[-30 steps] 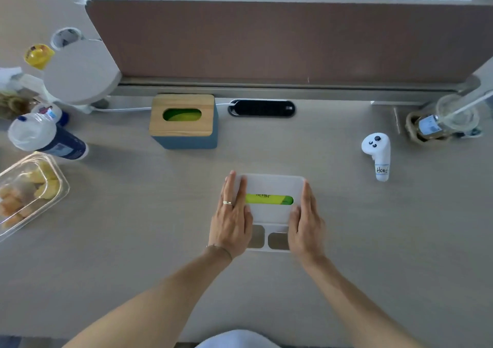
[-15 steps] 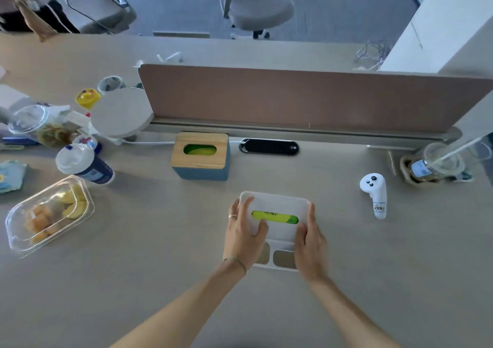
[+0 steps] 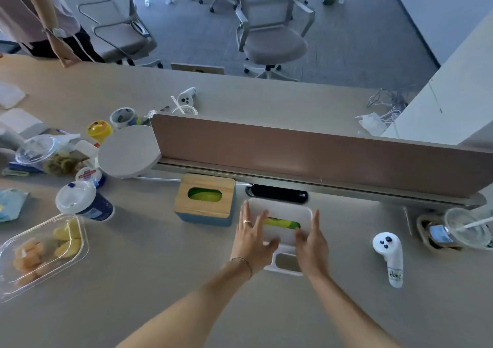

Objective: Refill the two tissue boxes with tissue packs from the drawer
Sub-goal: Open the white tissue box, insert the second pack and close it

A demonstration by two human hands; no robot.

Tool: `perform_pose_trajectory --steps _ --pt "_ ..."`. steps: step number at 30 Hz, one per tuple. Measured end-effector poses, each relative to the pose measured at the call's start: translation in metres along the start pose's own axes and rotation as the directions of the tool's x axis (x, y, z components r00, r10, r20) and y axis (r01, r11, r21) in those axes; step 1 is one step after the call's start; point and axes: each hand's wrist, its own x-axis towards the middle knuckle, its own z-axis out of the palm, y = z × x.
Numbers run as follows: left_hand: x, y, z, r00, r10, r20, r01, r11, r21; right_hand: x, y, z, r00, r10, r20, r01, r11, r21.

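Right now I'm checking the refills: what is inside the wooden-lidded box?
Through the slot of the wooden-lidded box a green tissue pack shows. The lid hides the rest, so how full it is can't be seen.

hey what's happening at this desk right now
A person is working on a white plastic tissue box on the beige desk. The left hand and right hand are at its two sides with fingers spread, gripping nothing. A green tissue pack shows through its slot. Beside it, the blue tissue box with a wooden lid also shows green through its opening, so both boxes look filled.
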Motion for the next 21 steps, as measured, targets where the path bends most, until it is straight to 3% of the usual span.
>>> perform_pose_trajectory --steps 2,4,10,21 --pt "-0.001 -0.006 0.007 0.986 0.142 0.083 -0.162 0.932 0.325 0.009 -0.001 0.008 0.999 0.021 -0.05 -0.023 0.999 -0.045" --pt "-0.001 -0.013 0.009 0.963 0.217 0.16 -0.268 0.835 0.481 0.013 -0.002 0.012 0.994 0.046 -0.1 -0.054 0.995 -0.078" --pt "0.013 -0.01 0.006 0.9 0.331 0.285 -0.429 0.79 0.437 0.019 -0.007 0.022 0.989 0.066 -0.133 -0.073 0.996 -0.042" --pt "0.05 -0.019 -0.013 0.936 0.216 0.278 -0.34 0.761 0.552 0.054 -0.045 0.037 0.993 0.113 -0.043 -0.111 0.993 0.034"
